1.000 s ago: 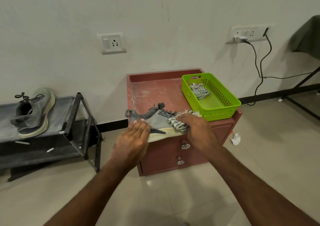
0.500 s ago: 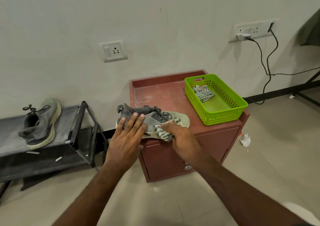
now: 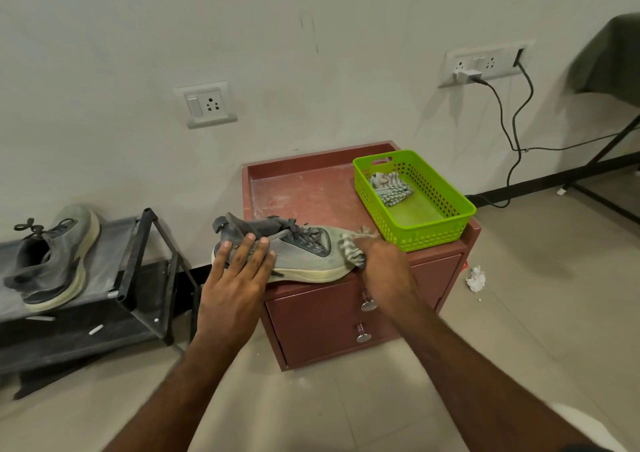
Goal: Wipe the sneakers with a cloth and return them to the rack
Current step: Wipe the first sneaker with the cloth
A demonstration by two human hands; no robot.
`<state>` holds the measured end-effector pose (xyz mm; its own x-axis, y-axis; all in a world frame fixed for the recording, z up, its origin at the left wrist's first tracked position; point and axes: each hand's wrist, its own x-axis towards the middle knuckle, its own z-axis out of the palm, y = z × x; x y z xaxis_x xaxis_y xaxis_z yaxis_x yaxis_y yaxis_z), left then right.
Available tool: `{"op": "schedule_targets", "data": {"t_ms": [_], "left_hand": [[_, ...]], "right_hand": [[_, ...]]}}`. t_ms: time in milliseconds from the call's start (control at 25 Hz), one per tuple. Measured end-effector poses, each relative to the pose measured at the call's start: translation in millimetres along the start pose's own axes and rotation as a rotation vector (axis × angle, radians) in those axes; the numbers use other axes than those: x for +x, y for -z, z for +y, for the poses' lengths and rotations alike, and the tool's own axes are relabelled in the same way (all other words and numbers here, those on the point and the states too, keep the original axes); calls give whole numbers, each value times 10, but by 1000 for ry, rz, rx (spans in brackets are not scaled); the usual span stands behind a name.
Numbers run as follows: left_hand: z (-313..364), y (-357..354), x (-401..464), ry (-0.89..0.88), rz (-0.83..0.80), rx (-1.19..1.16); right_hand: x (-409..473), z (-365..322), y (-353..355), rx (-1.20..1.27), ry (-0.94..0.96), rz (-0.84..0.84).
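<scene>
Step in hand: wiping — the sneaker (image 3: 298, 256) lies on its side along the front edge of the red cabinet (image 3: 304, 192), heel overhanging the left corner, toe toward the basket.
Left hand (image 3: 239, 278): flat on the heel half, fingers straight, pressing the shoe down to steady it; no grip taken.
Right hand (image 3: 386, 264): its grip is closed around the striped cloth (image 3: 351, 249), bunched against the toe.
Progress: by my reading, mid-wipe on this shoe; it has not yet gone back to the rack.
Next move: likely more passes along the side and sole edge, then a firm hold on the shoe and a carry left to the rack (image 3: 145, 268).
Other sneaker (image 3: 52, 257): already on the rack's top shelf, leaning on its side.
Green basket (image 3: 433, 223): on the cabinet's right side, just beside the toe — holds a second striped cloth (image 3: 389, 188) at its far end.
</scene>
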<state>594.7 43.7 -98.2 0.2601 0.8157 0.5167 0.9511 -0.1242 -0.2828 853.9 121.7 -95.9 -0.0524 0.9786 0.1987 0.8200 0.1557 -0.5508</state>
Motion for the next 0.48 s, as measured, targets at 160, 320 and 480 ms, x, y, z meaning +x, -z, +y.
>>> {"op": "schedule_targets", "data": {"t_ms": [160,320,480], "left_hand": [[6,-23,-15,-2,21,-5],[59,-31,-5,28,-16,-1],[24,-43,11,57,-53,-16]], "right_hand": [[206,17,-55,198,96,109],[113,33,-302,71,303,3],[54,187,-45,275,383,-158]]}}
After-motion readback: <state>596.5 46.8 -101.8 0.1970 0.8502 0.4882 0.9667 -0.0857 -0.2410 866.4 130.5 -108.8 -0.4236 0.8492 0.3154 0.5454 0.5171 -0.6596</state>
